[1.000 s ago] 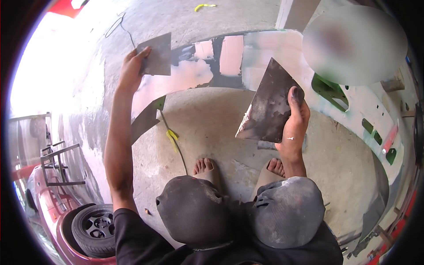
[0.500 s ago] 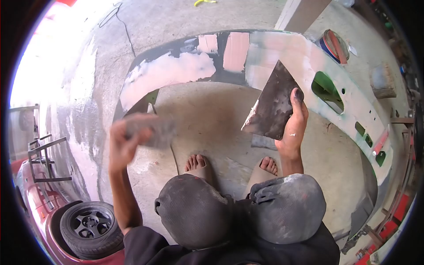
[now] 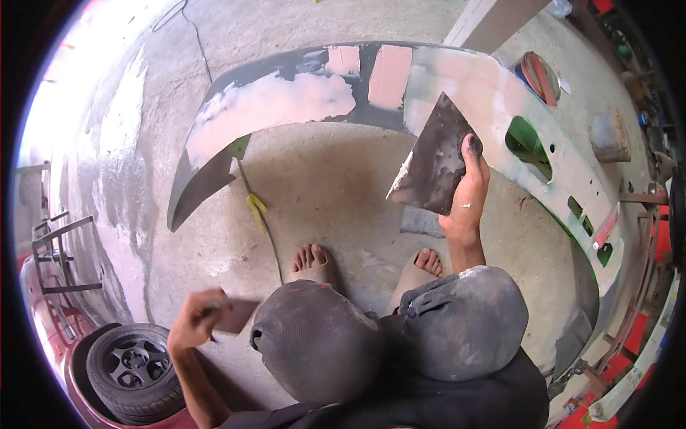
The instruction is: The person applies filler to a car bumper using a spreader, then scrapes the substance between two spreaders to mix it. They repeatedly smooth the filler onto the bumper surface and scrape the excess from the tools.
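In my right hand [image 3: 468, 189] is a dark flat mixing plate [image 3: 434, 161], smeared with pale filler along its left edge; my thumb presses on its face. My left hand [image 3: 196, 318], lower at the left, is closed round a dark flat spreader [image 3: 239, 314] beside my knee. Beyond both hands a car bumper [image 3: 368, 79] curves across the floor, grey with pink filler patches at its left and middle and pale, green-streaked at its right. The plate hides part of the bumper's inner edge.
A round tin [image 3: 536, 77] stands behind the bumper, near a post [image 3: 489, 25]. At the lower left a wheel [image 3: 136, 365] lies beside a metal frame [image 3: 68, 257]. A cord [image 3: 270, 239] with a yellow tie [image 3: 255, 211] runs toward my feet.
My left hand has dropped with the spreader from near the bumper's left end to beside my knee, uncovering that end. My right hand and its plate have shifted only slightly.
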Motion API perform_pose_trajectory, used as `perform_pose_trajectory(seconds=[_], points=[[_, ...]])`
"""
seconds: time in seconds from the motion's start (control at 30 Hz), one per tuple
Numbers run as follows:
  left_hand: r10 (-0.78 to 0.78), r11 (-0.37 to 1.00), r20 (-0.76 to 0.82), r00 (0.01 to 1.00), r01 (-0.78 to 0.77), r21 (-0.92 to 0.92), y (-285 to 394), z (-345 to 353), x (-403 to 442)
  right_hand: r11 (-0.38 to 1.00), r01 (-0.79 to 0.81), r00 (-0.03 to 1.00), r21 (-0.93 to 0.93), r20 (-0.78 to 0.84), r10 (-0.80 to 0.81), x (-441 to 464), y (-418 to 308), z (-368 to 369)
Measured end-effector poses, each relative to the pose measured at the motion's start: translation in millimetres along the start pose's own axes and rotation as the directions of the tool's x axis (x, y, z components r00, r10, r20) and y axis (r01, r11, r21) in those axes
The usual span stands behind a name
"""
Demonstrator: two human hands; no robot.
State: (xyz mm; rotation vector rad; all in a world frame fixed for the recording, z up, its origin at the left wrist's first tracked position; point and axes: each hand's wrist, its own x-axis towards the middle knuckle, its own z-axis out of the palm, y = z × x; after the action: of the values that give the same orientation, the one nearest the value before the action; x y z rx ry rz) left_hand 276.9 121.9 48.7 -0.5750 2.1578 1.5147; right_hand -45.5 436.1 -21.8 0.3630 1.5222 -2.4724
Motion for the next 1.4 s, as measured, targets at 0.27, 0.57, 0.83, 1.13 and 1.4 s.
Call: perform_pose_trajectory(seconds=[0.27,0.57,0.83,1.13,1.4], points=[[0.247,0.958,-0.145,0.958,-0.265,-0.114,35.2,13.2,64.0,1.0,0.026,1.0,0.006,0.012,-0.027,0.1,-4.4,-10.4],[0.395,0.918,-0.316,0.863,-0.387,0.09,160.6,-32.4,228.5,0.994,0.089,0.995,0.058,-0.049,-0.086,-12.4,-19.5,-12.8],[0.333,0.932,-0.419,0.844,-0.361,0.013,184.3,-48.8,310.6,0.999,0.047,0.998,0.01,-0.03,-0.046,-12.5,-27.2,-20.2],[0.473,0.804,-0.454,0.755,-0.159,0.574,209.8,-37.3,320.5,0.995,0.05,0.999,0.089,-0.026,-0.048,-3.0,-30.9,-31.9],[0.359,0.665,-0.462,0.811,0.125,0.737,239.1,-11.4,337.7,0.992,0.038,0.999,0.122,0.012,-0.04,6.0,-40.3,-45.4]])
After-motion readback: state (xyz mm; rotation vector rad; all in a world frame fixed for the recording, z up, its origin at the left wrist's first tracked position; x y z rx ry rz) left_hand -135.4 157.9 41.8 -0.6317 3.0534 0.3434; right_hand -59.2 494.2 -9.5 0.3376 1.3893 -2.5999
